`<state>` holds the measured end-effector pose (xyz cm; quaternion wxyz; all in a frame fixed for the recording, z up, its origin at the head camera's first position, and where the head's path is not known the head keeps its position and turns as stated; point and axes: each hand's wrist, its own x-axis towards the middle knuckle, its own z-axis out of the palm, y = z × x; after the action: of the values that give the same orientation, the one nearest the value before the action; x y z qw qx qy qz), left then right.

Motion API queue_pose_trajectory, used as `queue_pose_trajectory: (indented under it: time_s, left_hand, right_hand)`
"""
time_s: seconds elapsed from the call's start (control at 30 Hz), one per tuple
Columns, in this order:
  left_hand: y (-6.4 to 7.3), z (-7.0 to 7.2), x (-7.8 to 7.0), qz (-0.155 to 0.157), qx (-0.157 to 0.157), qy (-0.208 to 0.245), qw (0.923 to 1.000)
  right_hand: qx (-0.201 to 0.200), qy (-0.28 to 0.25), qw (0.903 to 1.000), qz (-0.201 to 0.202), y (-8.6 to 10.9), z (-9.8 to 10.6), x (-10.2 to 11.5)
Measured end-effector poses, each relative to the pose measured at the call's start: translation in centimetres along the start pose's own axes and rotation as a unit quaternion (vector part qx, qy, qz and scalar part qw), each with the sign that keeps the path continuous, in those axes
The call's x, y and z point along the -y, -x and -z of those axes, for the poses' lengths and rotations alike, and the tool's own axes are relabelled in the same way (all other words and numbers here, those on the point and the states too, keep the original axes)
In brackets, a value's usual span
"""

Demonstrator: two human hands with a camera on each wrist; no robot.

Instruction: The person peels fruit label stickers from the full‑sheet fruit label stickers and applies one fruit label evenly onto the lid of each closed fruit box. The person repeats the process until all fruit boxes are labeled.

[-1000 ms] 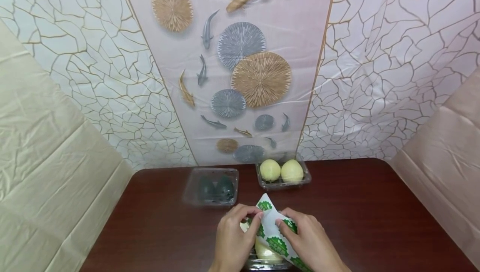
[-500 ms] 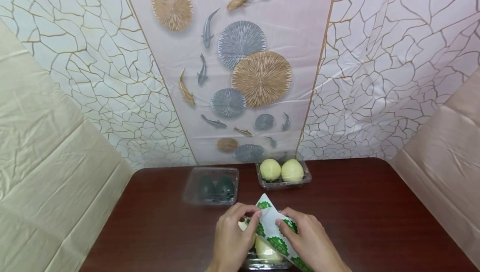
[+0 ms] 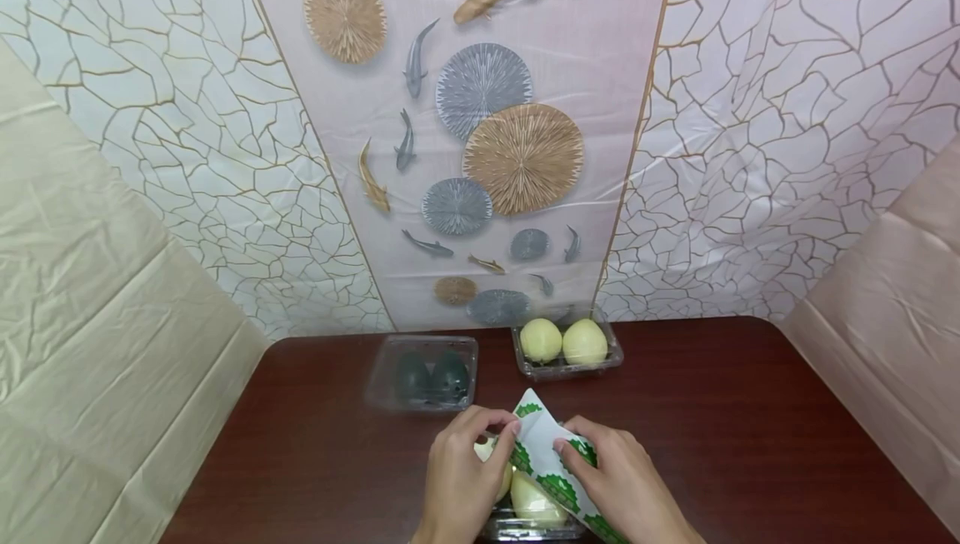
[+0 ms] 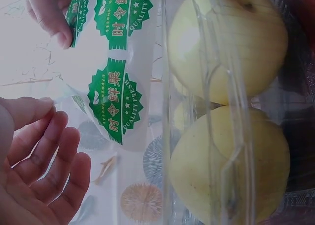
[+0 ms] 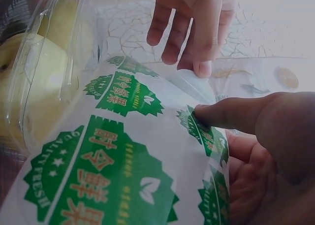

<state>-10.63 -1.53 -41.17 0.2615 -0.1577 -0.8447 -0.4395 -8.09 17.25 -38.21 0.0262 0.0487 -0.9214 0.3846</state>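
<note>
A white sheet of green, serrated-edge "Quality Fresh" stickers (image 3: 542, 451) is held slantwise between both hands. My left hand (image 3: 459, 471) pinches the sheet's upper left edge between thumb and index finger; in the left wrist view, the other fingers (image 4: 55, 158) curl loosely below. On the right side, my right hand (image 3: 626, 477) grips the sheet with the thumb on top and fingers behind it. Below the hands, a clear plastic box (image 3: 531, 532) holds pale yellow pears (image 3: 537, 501), partly hidden by the sheet and left hand. Through its lid, two pears (image 4: 230, 163) show large in the left wrist view.
Two dark green fruits (image 3: 450, 376) sit in a clear lidded box (image 3: 471, 352) at the back left of the dark red table (image 3: 750, 427). Behind the hands, another clear box (image 3: 568, 371) holds two pale yellow fruits (image 3: 585, 342). A patterned cloth wall (image 3: 480, 261) rises at the table's back edge.
My left hand has shifted slightly left, its pinching fingertips moving a little with it. More of the pears shows between the hands. My right hand has barely moved.
</note>
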Motion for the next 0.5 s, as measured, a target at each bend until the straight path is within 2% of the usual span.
queue_pose_trajectory:
  time_s: [0.17, 0.5]
  left_hand:
    - [0.01, 0.06, 0.0, 0.004, 0.004, -0.003, 1.0]
    - [-0.03, 0.09, -0.06, 0.005, 0.002, -0.006, 1.0]
  right_hand:
    - [0.0, 0.003, 1.0, 0.009, 0.01, 0.02, -0.18]
    - [0.021, -0.009, 0.9997, -0.004, -0.16, 0.09, -0.45]
